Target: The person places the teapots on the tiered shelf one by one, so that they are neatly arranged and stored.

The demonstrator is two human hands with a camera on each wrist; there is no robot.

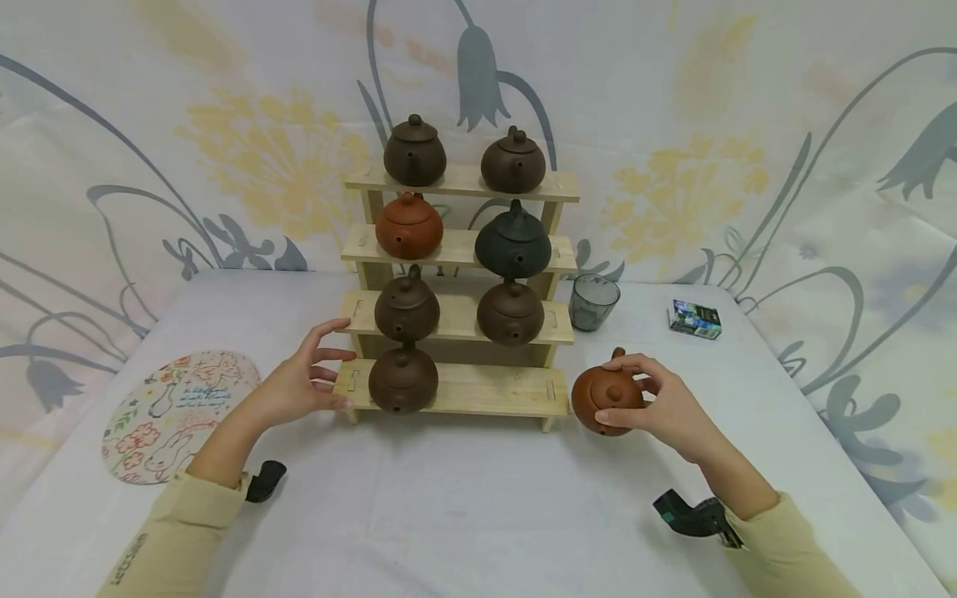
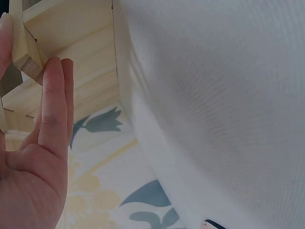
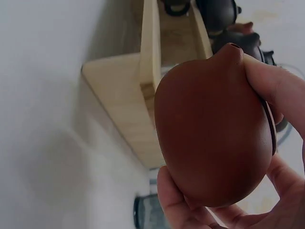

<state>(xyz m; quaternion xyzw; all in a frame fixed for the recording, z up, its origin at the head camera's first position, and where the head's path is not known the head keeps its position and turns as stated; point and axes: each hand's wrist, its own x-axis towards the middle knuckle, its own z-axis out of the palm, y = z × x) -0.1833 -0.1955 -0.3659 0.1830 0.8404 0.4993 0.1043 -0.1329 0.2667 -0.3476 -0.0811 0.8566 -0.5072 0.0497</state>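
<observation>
Between the thumb and fingers of my right hand (image 1: 668,409) is a reddish-brown clay teapot (image 1: 598,401), held just off the right end of the lowest shelf. Its smooth base and spout fill the middle of the right wrist view, the teapot (image 3: 214,133) covering part of the rack. My left hand (image 1: 295,384) has its fingers extended, the fingertips at the left end of the wooden tiered rack (image 1: 478,390). The left wrist view shows those fingers (image 2: 53,105) against a board's corner. A dark brown teapot (image 1: 404,380) sits on the left of the lowest shelf.
Higher shelves carry several teapots, among them an orange-red one (image 1: 409,227) and a black one (image 1: 513,241). Right of the rack stand a grey glass (image 1: 594,302) and a small box (image 1: 694,319). A round patterned mat (image 1: 175,407) lies at the left.
</observation>
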